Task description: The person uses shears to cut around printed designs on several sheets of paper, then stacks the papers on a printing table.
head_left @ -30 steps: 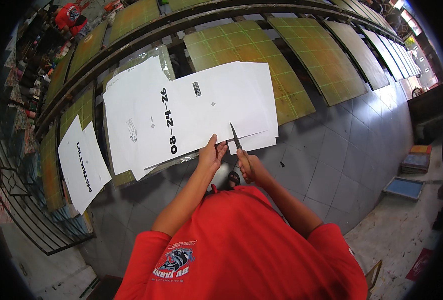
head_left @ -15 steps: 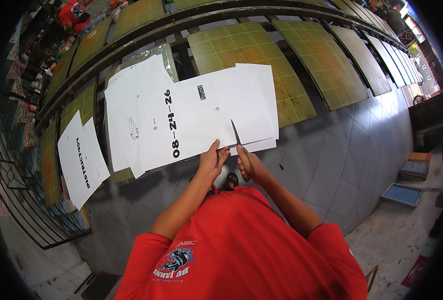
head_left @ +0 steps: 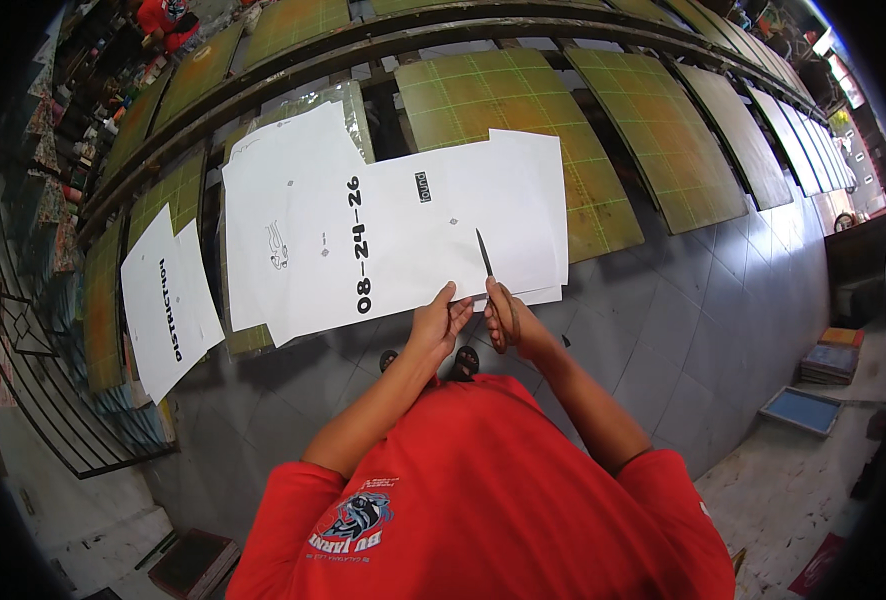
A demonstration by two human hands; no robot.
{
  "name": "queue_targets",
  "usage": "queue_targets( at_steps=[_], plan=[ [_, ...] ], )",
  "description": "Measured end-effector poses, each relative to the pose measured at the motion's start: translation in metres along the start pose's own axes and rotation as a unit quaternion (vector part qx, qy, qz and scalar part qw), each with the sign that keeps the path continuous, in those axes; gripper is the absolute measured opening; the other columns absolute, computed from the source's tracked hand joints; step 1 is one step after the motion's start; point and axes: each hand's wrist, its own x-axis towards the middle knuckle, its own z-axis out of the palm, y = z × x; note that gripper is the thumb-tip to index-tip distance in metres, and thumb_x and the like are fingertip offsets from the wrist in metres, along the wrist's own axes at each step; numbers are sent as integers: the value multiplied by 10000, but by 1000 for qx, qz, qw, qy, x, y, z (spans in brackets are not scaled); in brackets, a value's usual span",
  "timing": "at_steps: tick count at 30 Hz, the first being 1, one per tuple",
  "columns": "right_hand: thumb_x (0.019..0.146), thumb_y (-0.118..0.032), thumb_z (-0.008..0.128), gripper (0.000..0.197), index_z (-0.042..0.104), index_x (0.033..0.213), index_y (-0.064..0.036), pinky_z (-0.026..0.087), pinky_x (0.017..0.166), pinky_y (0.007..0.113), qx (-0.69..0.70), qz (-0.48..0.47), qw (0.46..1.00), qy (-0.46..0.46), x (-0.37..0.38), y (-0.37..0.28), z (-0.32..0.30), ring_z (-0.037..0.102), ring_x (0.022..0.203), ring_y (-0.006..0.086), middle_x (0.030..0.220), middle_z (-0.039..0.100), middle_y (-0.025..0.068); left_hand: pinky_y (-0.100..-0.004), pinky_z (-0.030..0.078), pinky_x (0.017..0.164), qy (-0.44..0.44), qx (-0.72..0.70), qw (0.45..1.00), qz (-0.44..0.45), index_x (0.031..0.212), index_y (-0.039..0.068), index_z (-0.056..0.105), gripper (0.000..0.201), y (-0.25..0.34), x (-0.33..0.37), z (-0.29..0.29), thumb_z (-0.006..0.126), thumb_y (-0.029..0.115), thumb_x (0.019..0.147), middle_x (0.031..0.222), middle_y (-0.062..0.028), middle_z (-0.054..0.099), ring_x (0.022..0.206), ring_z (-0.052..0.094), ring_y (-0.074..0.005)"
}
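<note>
A large white paper sheet (head_left: 403, 240) with black print lies across the board supports in front of me. Its near edge is pinched between the thumb and fingers of my left hand (head_left: 441, 318). Just to the right, my right hand (head_left: 508, 318) is closed round the brown handles of a pair of scissors (head_left: 485, 255). The dark blades point away from me over the sheet and look closed or nearly so. Another white paper edge (head_left: 541, 295) shows under the large sheet at its near right corner.
A smaller printed white sheet (head_left: 171, 300) lies to the left. Rows of greenish boards (head_left: 653, 140) with grid lines rest on dark rails beyond. A black metal railing (head_left: 53, 400) stands at left. A blue framed panel (head_left: 803, 408) lies at right on a pale surface.
The scissors have turned more upright, their tip shifting slightly right and away. My left hand keeps its pinch on the paper. The whole view has shifted slightly.
</note>
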Motion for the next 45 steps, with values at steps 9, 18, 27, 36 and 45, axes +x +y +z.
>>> queue_targets(
  at_steps=[9, 18, 27, 36, 45],
  plan=[
    [832, -666, 390, 619, 476, 793, -54, 320, 403, 250, 19, -4, 1000, 8, 5, -3, 1, 393, 458, 104, 575, 393, -3, -276, 549, 645, -7, 13, 1000, -2, 1019, -38, 471, 274, -3, 1, -7, 593, 155, 868, 857, -118, 547, 774, 595, -194],
    [837, -661, 390, 653, 495, 927, -22, 313, 375, 275, -17, -12, 1000, 5, 14, -12, -4, 390, 456, 106, 595, 415, 30, -257, 547, 627, -18, 15, 1000, -8, 952, -40, 473, 245, -3, -6, -5, 599, 151, 863, 844, -107, 542, 747, 596, -174],
    [839, -688, 322, 746, 520, 1061, -3, 330, 402, 281, 3, -75, 997, 25, 27, -27, -1, 413, 449, 145, 535, 422, 39, -266, 538, 616, -32, 39, 999, -3, 1022, 3, 490, 243, 1, -18, -1, 597, 152, 864, 859, -78, 569, 744, 591, -159],
    [851, -671, 327, 743, 546, 1027, 17, 334, 383, 305, -45, -62, 997, 22, 44, -27, -7, 430, 416, 166, 570, 486, 83, -250, 532, 595, -22, 22, 999, -11, 1022, 28, 505, 215, 4, -13, 3, 591, 151, 868, 856, -70, 578, 718, 589, -147],
    [859, -653, 348, 777, 544, 1129, 50, 434, 538, 299, -10, -116, 990, 75, 78, -35, -3, 543, 638, 165, 734, 580, 140, -279, 514, 659, -44, 48, 998, -8, 1052, 57, 506, 241, 7, -15, 3, 607, 163, 861, 894, -60, 584, 748, 586, -150]
  ],
)
